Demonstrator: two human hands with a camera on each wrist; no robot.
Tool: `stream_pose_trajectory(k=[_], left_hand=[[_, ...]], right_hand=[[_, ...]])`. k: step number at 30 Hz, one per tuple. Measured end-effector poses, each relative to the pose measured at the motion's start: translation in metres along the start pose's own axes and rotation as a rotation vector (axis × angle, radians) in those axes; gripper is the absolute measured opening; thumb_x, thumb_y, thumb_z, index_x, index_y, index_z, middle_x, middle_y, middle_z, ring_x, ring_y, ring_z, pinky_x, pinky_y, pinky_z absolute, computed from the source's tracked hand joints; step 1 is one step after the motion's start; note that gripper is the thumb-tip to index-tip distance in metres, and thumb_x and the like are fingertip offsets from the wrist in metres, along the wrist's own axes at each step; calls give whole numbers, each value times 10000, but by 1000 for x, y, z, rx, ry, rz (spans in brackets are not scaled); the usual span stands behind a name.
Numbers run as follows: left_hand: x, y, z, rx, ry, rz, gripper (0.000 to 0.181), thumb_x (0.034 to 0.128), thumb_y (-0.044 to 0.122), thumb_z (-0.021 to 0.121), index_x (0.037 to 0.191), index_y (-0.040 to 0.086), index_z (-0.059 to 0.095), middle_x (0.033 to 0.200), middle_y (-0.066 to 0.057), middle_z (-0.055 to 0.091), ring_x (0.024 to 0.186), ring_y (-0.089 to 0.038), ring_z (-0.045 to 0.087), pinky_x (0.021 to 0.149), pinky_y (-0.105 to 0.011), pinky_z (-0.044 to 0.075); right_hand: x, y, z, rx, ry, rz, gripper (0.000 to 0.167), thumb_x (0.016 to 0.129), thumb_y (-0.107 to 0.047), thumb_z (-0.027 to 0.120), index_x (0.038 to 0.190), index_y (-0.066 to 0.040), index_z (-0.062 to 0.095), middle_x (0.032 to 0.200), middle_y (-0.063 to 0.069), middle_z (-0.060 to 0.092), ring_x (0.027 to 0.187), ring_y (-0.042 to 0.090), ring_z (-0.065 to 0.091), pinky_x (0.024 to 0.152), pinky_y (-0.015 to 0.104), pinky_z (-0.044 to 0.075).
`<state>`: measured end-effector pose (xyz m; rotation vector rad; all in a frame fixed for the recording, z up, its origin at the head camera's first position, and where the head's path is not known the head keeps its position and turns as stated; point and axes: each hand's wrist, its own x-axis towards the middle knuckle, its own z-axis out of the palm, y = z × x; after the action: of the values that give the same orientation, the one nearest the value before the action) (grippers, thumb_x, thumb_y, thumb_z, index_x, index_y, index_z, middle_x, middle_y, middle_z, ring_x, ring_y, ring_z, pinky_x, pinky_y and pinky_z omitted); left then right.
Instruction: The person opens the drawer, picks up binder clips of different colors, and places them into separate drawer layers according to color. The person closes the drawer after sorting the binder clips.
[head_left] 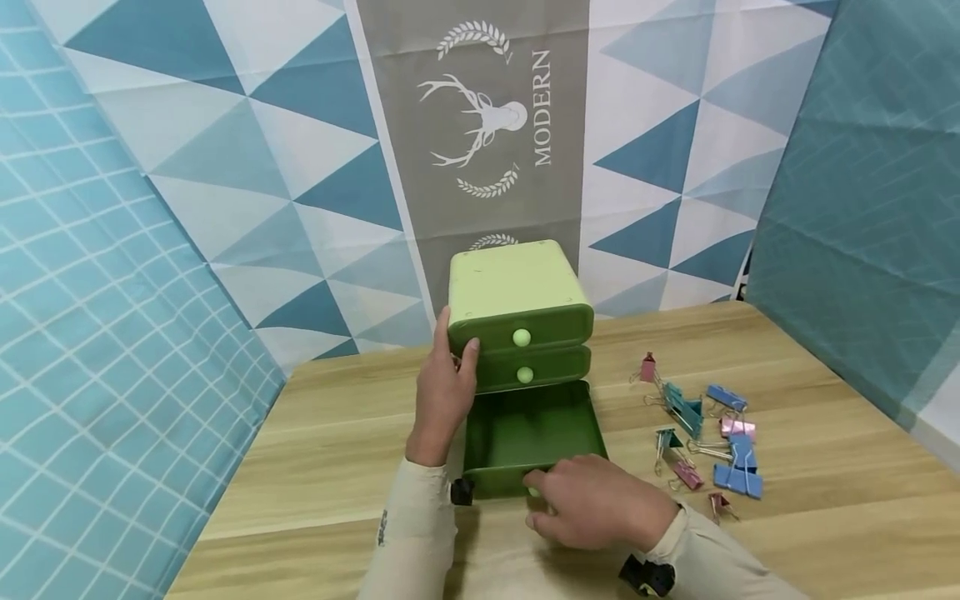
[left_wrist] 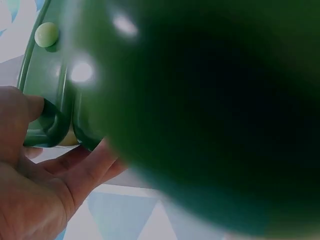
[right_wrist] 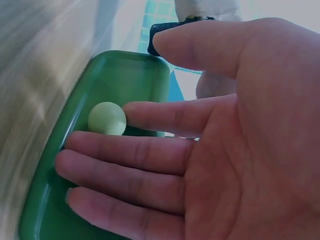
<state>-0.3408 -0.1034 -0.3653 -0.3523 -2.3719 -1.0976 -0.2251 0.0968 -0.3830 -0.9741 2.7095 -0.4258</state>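
A small drawer cabinet (head_left: 517, 279) with a light green top and dark green drawers stands on the table. Its bottom drawer (head_left: 491, 482) is pulled out with nothing visible inside, while the two upper drawers are closed. My left hand (head_left: 446, 396) grips the cabinet's left front edge, thumb on the front and fingers along the side. At the bottom drawer's front is my right hand (head_left: 600, 504); in the right wrist view its fingers are straight, lying across the drawer front, and the index fingertip touches the round pale green knob (right_wrist: 106, 118). Much of the left wrist view is filled by a blurred green surface.
To the cabinet's right lie several binder clips: a teal one (head_left: 682, 410), a blue one (head_left: 737, 481), a shiny pink one (head_left: 738, 428) and a red one (head_left: 648, 368) among them. A patterned cloth (head_left: 315, 150) hangs behind the wooden table (head_left: 337, 433).
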Motion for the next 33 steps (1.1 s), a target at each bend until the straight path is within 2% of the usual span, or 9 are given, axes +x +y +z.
stream_pose_trajectory(k=[5, 10, 14, 18, 22, 26, 33], left_hand=[[0, 0, -2, -2, 16, 2, 679, 1053, 371, 527, 1622, 207, 194, 689, -48, 511, 620, -203, 492, 558, -372, 422], [2, -2, -4, -6, -3, 8, 679, 1054, 375, 518, 1623, 203, 190, 806, -92, 582, 701, -244, 546, 608, -404, 460], [4, -5, -9, -35, -67, -23, 691, 1054, 368, 522, 1628, 246, 157, 1115, -159, 657, 959, -296, 662, 745, -454, 550], [6, -7, -17, -96, -155, -55, 723, 1050, 370, 532, 1630, 297, 106, 1347, -195, 580, 1187, -348, 614, 885, -497, 544], [8, -7, -23, -145, -241, -76, 789, 1030, 399, 564, 1619, 370, 40, 1414, -190, 530, 1245, -355, 574, 929, -505, 524], [8, -6, -26, -180, -302, -111, 832, 1009, 420, 595, 1583, 468, -5, 1465, -168, 481, 1289, -347, 539, 967, -505, 502], [7, -7, -28, -217, -356, -142, 852, 992, 455, 611, 1551, 530, -28, 1515, -158, 421, 1335, -351, 491, 992, -525, 477]], right_hand=[[-4, -4, 0, -3, -28, -8, 518, 979, -466, 612, 1345, -100, 621, 694, -162, 557, 665, 10, 574, 749, 382, 543], [-6, -4, -1, 4, -22, -18, 500, 980, -458, 614, 1319, -91, 632, 714, -160, 554, 672, 11, 572, 724, 370, 541], [-7, -3, 0, -5, -12, -32, 511, 978, -457, 617, 1342, -99, 625, 764, -144, 594, 738, 19, 602, 755, 383, 547], [-8, -2, 2, -27, 10, -44, 533, 973, -468, 618, 1368, -110, 612, 837, -121, 634, 792, 25, 611, 785, 410, 545], [-9, -1, 4, -45, 29, -27, 579, 968, -481, 615, 1426, -131, 564, 1012, -66, 697, 944, 97, 659, 860, 465, 534], [-8, 0, 9, -30, 27, -2, 583, 970, -483, 612, 1450, -158, 542, 1213, -1, 680, 1100, 171, 644, 915, 493, 514], [-8, 3, 12, -8, -2, -1, 581, 971, -495, 611, 1438, -154, 549, 1081, -59, 688, 1018, 124, 653, 881, 456, 530]])
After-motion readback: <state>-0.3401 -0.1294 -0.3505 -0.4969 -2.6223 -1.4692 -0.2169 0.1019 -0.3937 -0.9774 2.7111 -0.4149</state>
